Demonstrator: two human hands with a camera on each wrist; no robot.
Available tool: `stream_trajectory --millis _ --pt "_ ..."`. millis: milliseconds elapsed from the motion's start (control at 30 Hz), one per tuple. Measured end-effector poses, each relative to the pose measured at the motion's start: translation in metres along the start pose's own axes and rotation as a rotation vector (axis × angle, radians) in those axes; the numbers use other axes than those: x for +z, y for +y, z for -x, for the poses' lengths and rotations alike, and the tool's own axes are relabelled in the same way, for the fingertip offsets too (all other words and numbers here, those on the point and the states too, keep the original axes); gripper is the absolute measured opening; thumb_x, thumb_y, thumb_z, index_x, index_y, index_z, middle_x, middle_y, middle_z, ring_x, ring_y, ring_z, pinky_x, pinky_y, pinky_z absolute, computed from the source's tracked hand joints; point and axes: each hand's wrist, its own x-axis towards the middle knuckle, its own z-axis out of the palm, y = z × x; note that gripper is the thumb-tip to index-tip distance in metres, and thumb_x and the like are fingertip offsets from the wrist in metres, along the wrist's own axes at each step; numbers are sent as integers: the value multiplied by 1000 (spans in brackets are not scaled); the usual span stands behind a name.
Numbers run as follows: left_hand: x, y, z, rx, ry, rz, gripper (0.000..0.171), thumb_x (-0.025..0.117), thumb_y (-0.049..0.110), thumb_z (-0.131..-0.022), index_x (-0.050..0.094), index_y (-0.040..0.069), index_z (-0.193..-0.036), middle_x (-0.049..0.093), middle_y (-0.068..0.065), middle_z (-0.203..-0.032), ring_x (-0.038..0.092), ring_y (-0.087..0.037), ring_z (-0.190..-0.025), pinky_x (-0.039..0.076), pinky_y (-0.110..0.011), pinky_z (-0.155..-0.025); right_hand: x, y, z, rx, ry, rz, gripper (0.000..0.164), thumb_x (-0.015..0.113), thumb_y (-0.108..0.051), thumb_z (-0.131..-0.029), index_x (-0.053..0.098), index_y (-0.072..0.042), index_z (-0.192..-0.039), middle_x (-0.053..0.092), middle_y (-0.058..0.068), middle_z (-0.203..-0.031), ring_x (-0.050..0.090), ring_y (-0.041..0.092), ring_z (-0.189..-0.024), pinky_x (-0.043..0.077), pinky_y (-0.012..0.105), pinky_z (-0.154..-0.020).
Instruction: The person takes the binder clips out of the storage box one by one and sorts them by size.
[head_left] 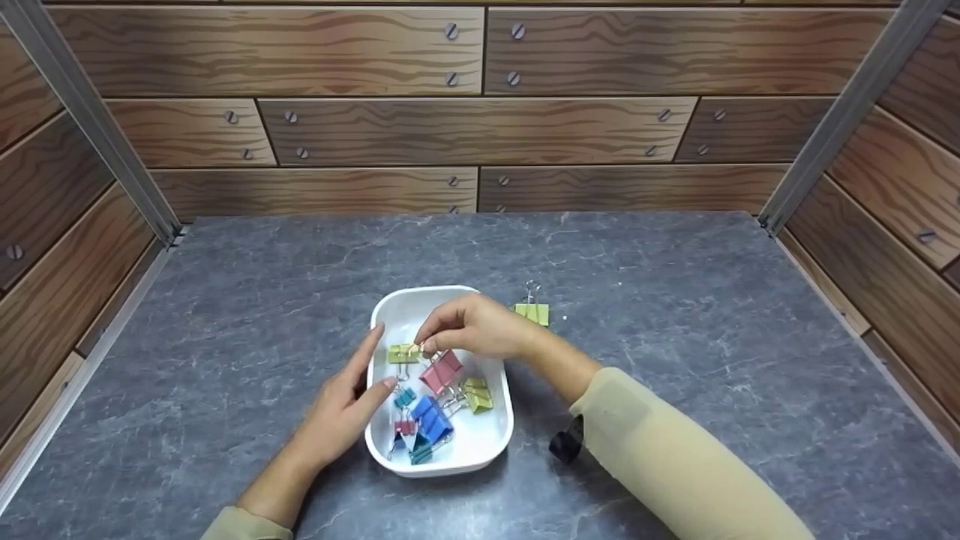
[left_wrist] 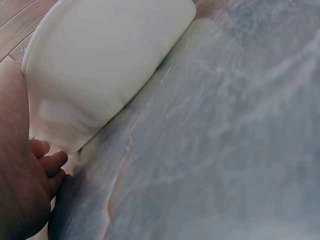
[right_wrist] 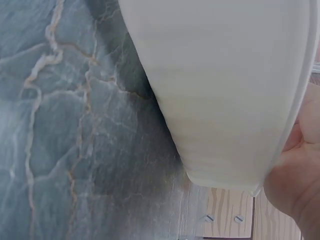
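Note:
A white tray (head_left: 498,439) holds several binder clips. Inside it are a yellow-green clip (head_left: 401,354), a pink clip (head_left: 441,371), a blue clip (head_left: 433,420), another yellow-green clip (head_left: 478,395), a small teal clip (head_left: 404,397) and a small red one (head_left: 404,427). My right hand (head_left: 480,326) reaches over the tray, thumb and index finger pinching a binder clip by its wire handle; the fingertips partly hide which clip. At the tray's left side, my left hand (head_left: 341,409) rests with straight fingers along the wall and the thumb over the rim.
Behind my right wrist, a yellow-green binder clip (head_left: 532,313) lies on the grey marbled table (head_left: 675,300). A black object (head_left: 566,444) is attached under the right sleeve. Wood-patterned panels (head_left: 480,127) enclose the back and sides.

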Motion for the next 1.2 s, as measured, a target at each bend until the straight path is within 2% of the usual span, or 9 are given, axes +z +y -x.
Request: stream_trajectory --millis 233,433,533,667,767,967,1100,1200 --pt "0 1 0 -13 0 -14 73 66 32 -106 30 32 -170 38 -10 -168 40 -29 -151 32 -53 -121 -6 -4 6 -8 49 -64 17 74 -9 -100 80 3 -111 80 4 -100 71 12 -91 57 30 -86" --pt "0 2 1 -36 2 -20 73 66 32 -106 30 32 -169 40 -9 -167 41 -28 -150 33 -53 -121 -17 -10 14 -28 184 -170 18 74 -8 -100 79 3 -113 80 9 -100 74 20 -92 60 36 -86" --pt "0 3 2 -38 2 -18 72 66 31 -106 30 32 -169 38 -9 -168 40 -29 -150 33 -55 -121 -28 -14 21 -21 275 -210 17 74 -8 -99 79 1 -113 79 9 -103 74 23 -93 60 38 -87" --pt "1 3 1 -26 3 -9 72 65 31 -107 30 30 -170 38 -10 -168 43 -31 -149 34 -56 -120 -49 -15 33 -20 365 -262 19 75 -7 -99 77 4 -114 78 13 -104 73 34 -98 60 41 -90" --pt "1 4 0 -26 5 1 72 66 30 -107 30 31 -170 38 -9 -168 44 -30 -149 34 -55 -120 -66 -12 43 -20 423 -263 19 75 -6 -98 76 6 -113 78 14 -103 73 36 -99 60 41 -91" --pt "0 3 1 -37 -1 -5 73 66 30 -107 29 32 -170 35 -7 -169 38 -27 -152 31 -52 -122 -98 3 65 7 557 -223 17 73 -2 -99 77 7 -112 78 8 -98 74 26 -93 60 37 -89" --pt "1 3 0 -37 2 -13 73 66 30 -106 30 30 -170 35 -7 -170 36 -28 -153 30 -52 -122 -113 15 80 43 623 -205 22 71 -1 -100 73 13 -117 79 3 -96 74 19 -92 60 31 -86" --pt "1 3 0 -35 1 -8 73 66 29 -106 30 29 -170 36 -8 -169 38 -28 -152 31 -52 -122 -122 25 89 94 655 -180 24 71 -4 -102 72 12 -119 79 1 -96 74 16 -92 59 29 -84"
